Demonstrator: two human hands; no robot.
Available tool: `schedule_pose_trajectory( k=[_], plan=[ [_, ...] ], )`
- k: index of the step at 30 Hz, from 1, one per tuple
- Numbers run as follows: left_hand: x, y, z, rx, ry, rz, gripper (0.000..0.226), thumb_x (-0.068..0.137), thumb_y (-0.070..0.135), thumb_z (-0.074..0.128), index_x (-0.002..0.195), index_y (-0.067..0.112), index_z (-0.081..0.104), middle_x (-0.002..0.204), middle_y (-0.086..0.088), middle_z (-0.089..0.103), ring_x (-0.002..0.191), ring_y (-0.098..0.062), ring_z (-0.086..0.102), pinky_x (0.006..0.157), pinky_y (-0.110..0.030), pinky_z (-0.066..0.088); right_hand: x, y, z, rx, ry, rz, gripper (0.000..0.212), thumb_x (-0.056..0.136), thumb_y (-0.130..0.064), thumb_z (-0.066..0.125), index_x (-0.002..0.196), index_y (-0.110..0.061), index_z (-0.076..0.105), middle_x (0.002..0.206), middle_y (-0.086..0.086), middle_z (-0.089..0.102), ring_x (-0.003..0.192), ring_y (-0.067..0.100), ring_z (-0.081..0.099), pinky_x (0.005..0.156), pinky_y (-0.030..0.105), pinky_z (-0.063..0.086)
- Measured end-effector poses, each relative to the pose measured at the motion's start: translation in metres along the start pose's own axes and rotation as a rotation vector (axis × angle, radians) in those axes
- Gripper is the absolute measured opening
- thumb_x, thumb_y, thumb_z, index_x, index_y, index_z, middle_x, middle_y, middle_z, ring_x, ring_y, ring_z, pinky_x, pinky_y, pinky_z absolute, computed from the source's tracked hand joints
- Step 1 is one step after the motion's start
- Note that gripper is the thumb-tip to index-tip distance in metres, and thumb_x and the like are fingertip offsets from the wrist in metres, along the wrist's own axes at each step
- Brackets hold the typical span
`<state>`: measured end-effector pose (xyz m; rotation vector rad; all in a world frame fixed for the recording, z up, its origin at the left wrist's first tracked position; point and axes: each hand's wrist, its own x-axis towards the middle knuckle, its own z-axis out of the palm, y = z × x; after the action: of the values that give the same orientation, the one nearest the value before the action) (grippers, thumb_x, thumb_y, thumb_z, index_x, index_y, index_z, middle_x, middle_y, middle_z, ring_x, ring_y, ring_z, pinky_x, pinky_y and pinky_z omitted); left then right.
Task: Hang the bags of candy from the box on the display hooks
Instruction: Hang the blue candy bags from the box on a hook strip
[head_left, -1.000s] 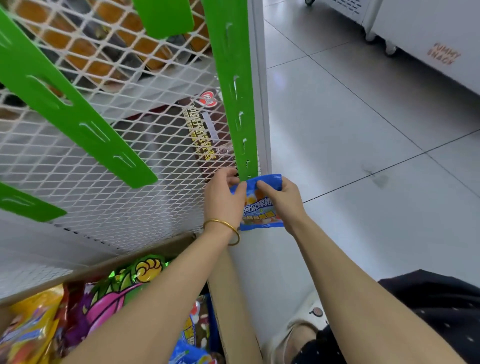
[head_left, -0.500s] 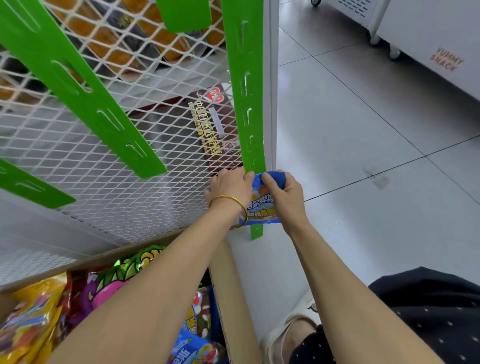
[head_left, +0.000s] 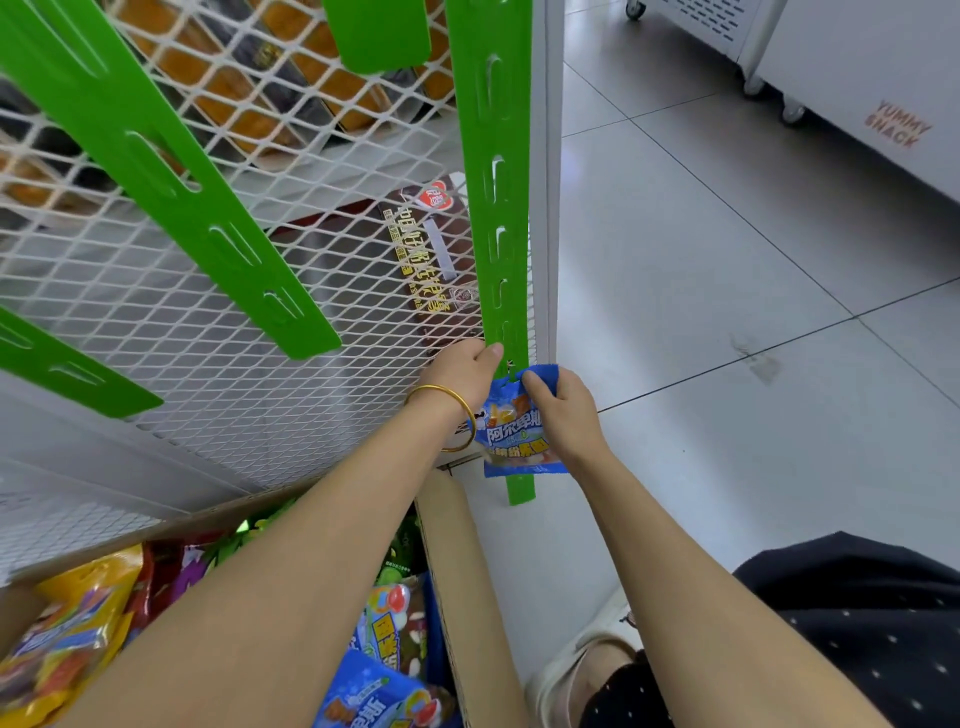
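Note:
A small blue candy bag (head_left: 511, 434) lies against the lower end of a green hanging strip (head_left: 500, 208) with hook tabs. My right hand (head_left: 563, 410) pinches the bag's top edge at a tab of the strip. My left hand (head_left: 462, 371), with a gold bangle on the wrist, grips the strip just beside the bag's top. The strip's tip shows below the bag. A cardboard box (head_left: 467, 582) at the bottom left holds several bright candy bags (head_left: 379, 691).
The strip hangs on a white wire-mesh rack (head_left: 208, 291), with other green strips (head_left: 171, 176) to the left. Grey floor tiles (head_left: 727, 312) spread to the right. A white cabinet on wheels (head_left: 857, 78) stands at the far right. My knee in dark fabric (head_left: 857, 623) is at the bottom right.
The bag's top has been raised against the strip's lower tab. My left hand shifted from the bag to the strip. The view has moved closer.

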<state>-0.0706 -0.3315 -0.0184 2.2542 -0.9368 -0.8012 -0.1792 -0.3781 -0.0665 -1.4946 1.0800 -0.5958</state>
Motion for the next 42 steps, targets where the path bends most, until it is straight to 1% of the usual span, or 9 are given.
schedule_pose_trajectory(
  k=[4, 8, 12, 14, 18, 23, 28, 33, 42],
  plan=[
    [-0.008, -0.005, -0.002, -0.023, -0.004, 0.073, 0.029, 0.097, 0.027, 0.042, 0.072, 0.016, 0.051, 0.070, -0.004, 0.052, 0.071, -0.023, 0.048, 0.063, -0.030, 0.035, 0.008, 0.005, 0.000, -0.057, 0.055, -0.021, 0.022, 0.090, -0.022, 0.057, 0.069, -0.024, 0.051, 0.088, 0.019, 0.064, 0.085, 0.032, 0.062, 0.080, 0.052, 0.049],
    [-0.032, -0.017, -0.013, -0.088, 0.014, 0.117, 0.034, 0.093, 0.015, 0.051, 0.126, 0.010, 0.053, 0.121, -0.007, 0.058, 0.115, -0.019, 0.053, 0.094, -0.028, 0.041, 0.002, 0.015, 0.002, -0.166, 0.170, 0.033, 0.026, 0.086, -0.024, 0.062, 0.101, -0.006, 0.050, 0.108, 0.011, 0.049, 0.100, 0.027, 0.054, 0.090, 0.043, 0.046],
    [-0.076, -0.050, -0.049, -0.056, 0.092, 0.213, 0.034, 0.089, 0.006, 0.055, 0.124, 0.006, 0.055, 0.125, -0.009, 0.057, 0.117, -0.018, 0.051, 0.094, -0.018, 0.034, -0.029, 0.015, 0.006, -0.329, 0.310, 0.035, 0.032, 0.089, -0.019, 0.059, 0.113, -0.003, 0.047, 0.120, 0.014, 0.046, 0.103, 0.030, 0.052, 0.084, 0.036, 0.041],
    [-0.100, -0.075, -0.069, -0.054, 0.139, 0.207, 0.028, 0.089, 0.006, 0.056, 0.117, 0.006, 0.060, 0.119, -0.007, 0.060, 0.111, -0.016, 0.053, 0.095, -0.019, 0.035, -0.050, 0.008, 0.023, -0.322, 0.169, -0.039, 0.015, 0.088, -0.014, 0.057, 0.101, -0.008, 0.053, 0.105, 0.011, 0.057, 0.092, 0.028, 0.057, 0.076, 0.035, 0.044],
    [-0.143, -0.125, -0.102, -0.076, 0.209, 0.092, 0.018, 0.088, 0.009, 0.058, 0.103, 0.016, 0.065, 0.104, 0.001, 0.062, 0.101, -0.011, 0.053, 0.093, -0.020, 0.039, -0.099, -0.013, 0.066, -0.332, -0.496, -0.212, 0.001, 0.084, -0.010, 0.065, 0.083, -0.010, 0.064, 0.070, -0.003, 0.060, 0.061, 0.011, 0.057, 0.063, 0.027, 0.046],
    [-0.177, -0.150, -0.114, -0.042, 0.184, 0.033, 0.015, 0.087, 0.010, 0.060, 0.100, 0.013, 0.068, 0.100, 0.004, 0.063, 0.096, -0.007, 0.055, 0.088, -0.014, 0.036, -0.131, -0.016, 0.090, -0.688, -1.065, -0.165, 0.029, 0.077, -0.028, 0.074, 0.093, -0.004, 0.069, 0.075, 0.001, 0.060, 0.068, 0.012, 0.055, 0.058, 0.020, 0.040],
    [-0.189, -0.146, -0.112, -0.045, 0.071, 0.074, 0.020, 0.092, 0.018, 0.054, 0.099, 0.008, 0.070, 0.095, 0.000, 0.066, 0.086, -0.006, 0.056, 0.069, -0.001, 0.036, -0.132, -0.013, 0.085, -0.525, -1.002, -0.154, 0.011, 0.086, -0.014, 0.066, 0.077, -0.007, 0.063, 0.068, 0.004, 0.054, 0.063, 0.011, 0.052, 0.057, 0.020, 0.037],
    [-0.189, -0.137, -0.110, -0.128, -0.137, 0.013, 0.030, 0.090, 0.030, 0.055, 0.088, 0.003, 0.068, 0.080, -0.006, 0.061, 0.068, -0.007, 0.054, 0.065, -0.017, 0.040, -0.122, -0.038, 0.059, -0.083, -0.875, 0.064, 0.015, 0.094, -0.012, 0.052, 0.078, -0.012, 0.050, 0.072, 0.003, 0.058, 0.065, 0.010, 0.057, 0.058, 0.020, 0.048],
    [-0.129, -0.058, -0.090, -0.184, -0.033, 0.085, 0.016, 0.088, 0.010, 0.060, 0.073, 0.014, 0.058, 0.060, 0.008, 0.056, 0.045, 0.006, 0.053, 0.044, -0.005, 0.035, -0.078, -0.054, 0.021, 0.250, -0.497, 0.097, 0.004, 0.084, -0.011, 0.065, 0.082, -0.014, 0.064, 0.078, 0.003, 0.070, 0.071, 0.017, 0.067, 0.073, 0.033, 0.056]
  ],
)
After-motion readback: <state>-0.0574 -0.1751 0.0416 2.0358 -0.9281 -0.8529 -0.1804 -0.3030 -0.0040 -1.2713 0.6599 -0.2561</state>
